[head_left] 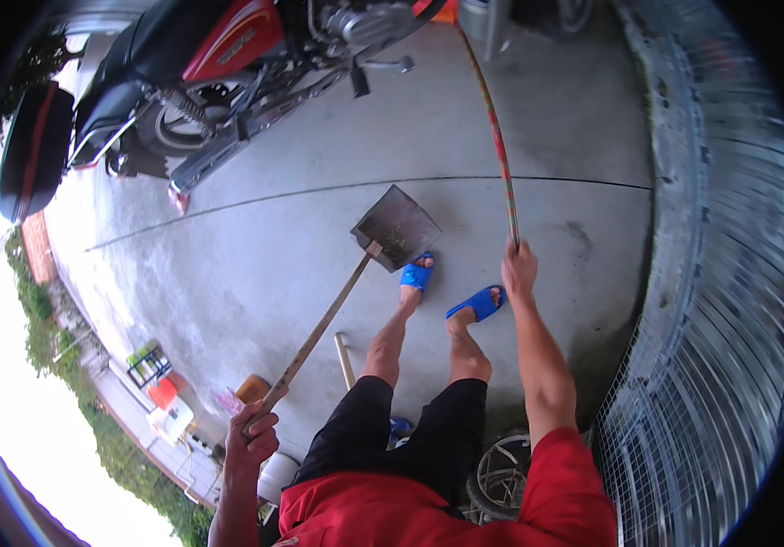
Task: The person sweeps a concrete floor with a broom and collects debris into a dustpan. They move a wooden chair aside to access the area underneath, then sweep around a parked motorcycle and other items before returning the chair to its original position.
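Note:
My left hand (252, 432) grips the upper end of a worn wooden handle (320, 331). At the handle's far end a dark dustpan (398, 225) rests on the concrete floor, just beyond my foot in a blue slipper, with some green and dry debris in it. My right hand (520, 267) is closed around a red and green patterned pole (498, 140), which reaches up and away towards the top of the view. An orange-red part (441, 11) shows at the pole's far end, partly cut off by the frame's edge.
A red and black motorcycle (228, 51) stands at the upper left. Corrugated metal sheeting (740, 273) and wire mesh (631, 437) run along the right. A bicycle wheel (498, 478) is behind me, near a pale pole (344, 359). Containers and a brown object (253, 389) stand lower left.

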A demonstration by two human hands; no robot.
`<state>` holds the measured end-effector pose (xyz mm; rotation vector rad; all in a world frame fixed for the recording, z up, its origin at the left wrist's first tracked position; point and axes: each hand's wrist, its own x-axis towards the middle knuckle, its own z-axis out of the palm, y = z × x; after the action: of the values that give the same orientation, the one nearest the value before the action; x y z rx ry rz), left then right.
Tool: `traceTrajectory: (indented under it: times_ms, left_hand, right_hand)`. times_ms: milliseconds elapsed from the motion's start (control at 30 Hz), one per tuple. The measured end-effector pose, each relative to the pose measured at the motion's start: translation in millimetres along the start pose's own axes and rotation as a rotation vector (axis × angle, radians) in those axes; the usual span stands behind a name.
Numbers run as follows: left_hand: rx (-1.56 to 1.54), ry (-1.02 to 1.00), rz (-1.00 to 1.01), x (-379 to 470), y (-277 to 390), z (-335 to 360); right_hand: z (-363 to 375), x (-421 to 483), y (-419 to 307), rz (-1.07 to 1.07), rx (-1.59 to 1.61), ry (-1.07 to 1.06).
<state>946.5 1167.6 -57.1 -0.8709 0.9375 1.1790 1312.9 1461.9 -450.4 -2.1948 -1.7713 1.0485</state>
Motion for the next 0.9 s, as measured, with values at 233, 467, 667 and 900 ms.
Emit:
traceTrajectory:
  times_ms: [233,467,667,900]
  left_hand:
    - [-0.133,0.083,0.105,-1.9,-7.6,-35.8]
    - [-0.226,0.07,0.114,-4.2,0.7,-76.7]
    - [-0.297,0.073,0.156,-2.2,14.3,-92.9]
    - [-0.35,0.073,0.168,13.5,18.4,-96.9]
  right_hand:
    - [136.1,58.3,-103.7,-0.113,-0.03,-0.117]
    - [150.2,72.6,-81.3,-0.145,-0.073,-0.154]
    - [124.1,93.5,-88.4,-0.018,-0.223,0.074]
    - [91.4,-33.8,58.2,-0.206,-0.019,0.038]
